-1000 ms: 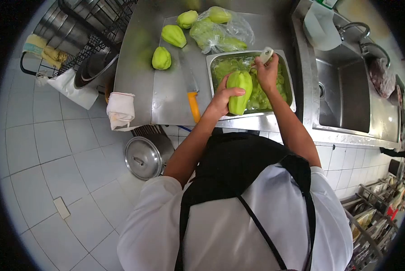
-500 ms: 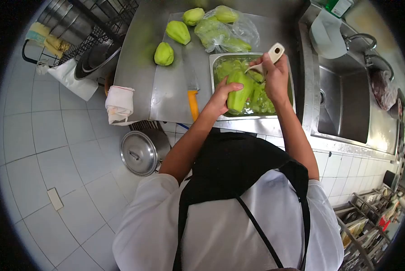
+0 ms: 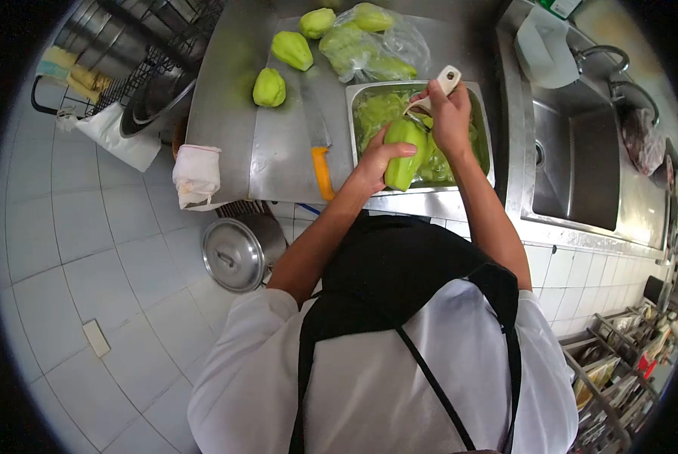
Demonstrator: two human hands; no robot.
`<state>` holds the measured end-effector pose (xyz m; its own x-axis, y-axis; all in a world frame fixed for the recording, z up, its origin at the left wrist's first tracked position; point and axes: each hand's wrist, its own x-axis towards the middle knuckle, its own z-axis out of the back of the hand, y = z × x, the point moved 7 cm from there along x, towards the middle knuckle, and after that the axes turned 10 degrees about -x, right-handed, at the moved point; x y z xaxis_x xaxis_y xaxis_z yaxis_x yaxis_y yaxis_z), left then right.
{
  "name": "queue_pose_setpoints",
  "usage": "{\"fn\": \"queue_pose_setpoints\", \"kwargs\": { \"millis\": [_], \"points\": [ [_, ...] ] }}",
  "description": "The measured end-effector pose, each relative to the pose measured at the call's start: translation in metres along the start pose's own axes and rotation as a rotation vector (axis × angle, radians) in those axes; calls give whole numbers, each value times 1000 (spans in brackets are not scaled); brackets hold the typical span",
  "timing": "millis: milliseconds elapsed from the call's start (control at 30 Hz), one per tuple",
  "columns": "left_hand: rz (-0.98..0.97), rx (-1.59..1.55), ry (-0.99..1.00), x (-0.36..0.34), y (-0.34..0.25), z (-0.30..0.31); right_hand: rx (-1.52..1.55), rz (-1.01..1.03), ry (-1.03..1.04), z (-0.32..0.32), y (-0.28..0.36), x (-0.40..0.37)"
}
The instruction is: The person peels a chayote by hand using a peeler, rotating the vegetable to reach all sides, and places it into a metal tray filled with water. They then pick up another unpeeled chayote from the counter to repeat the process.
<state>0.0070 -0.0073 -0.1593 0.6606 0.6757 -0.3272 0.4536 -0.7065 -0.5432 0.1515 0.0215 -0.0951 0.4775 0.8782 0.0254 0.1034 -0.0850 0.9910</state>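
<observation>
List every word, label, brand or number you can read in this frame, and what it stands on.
None can be read.
Bottle at the top edge above the sink: green label, too blurred.
Packets on the rack at lower right: too small.
Peeler in the right hand, chayote in the left hand, knife: no markings show.
</observation>
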Motion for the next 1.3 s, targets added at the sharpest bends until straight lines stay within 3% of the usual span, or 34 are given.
{"fn": "queue_pose_setpoints", "kwargs": {
  "millis": [33,133,167,267,300,400,433,533,600,733,867,1000,1300],
  "points": [
    [7,-22,-12,-2,2,-1,47,-32,4,1,-12,5],
    [-42,1,70,-20,-8,-9,-232,119,-139,34,-73,27],
    [-22,35,73,-24,-10,-5,-313,10,-200,56,-107,35],
    [-53,18,53,-25,-20,-8,-237,76,-154,49,-105,21],
    [-32,-30,80,-21,-20,-10,-416,211,-150,44,-101,15],
    [-147,100,89,-9,-20,9,-886,202,-32,38,-106,14],
    [-113,8,27,-6,-17,13,-881,135,-37,37,-87,14],
    [-16,-258,-118,-2,-6,24,-499,269,-120,40,-37,19],
    [55,-399,-115,5,-6,21,-325,133,-49,38,-21,15],
    [5,-375,-188,14,-11,13,-64,-65,-8,26,15,-4],
    [14,-363,-239,19,-15,1,143,-111,101,2,27,-21],
    [15,-423,-162,28,-15,-6,149,-188,151,-13,33,-34],
    [36,-439,-173,30,-2,5,151,-63,164,-22,16,-35]
  ]
}}
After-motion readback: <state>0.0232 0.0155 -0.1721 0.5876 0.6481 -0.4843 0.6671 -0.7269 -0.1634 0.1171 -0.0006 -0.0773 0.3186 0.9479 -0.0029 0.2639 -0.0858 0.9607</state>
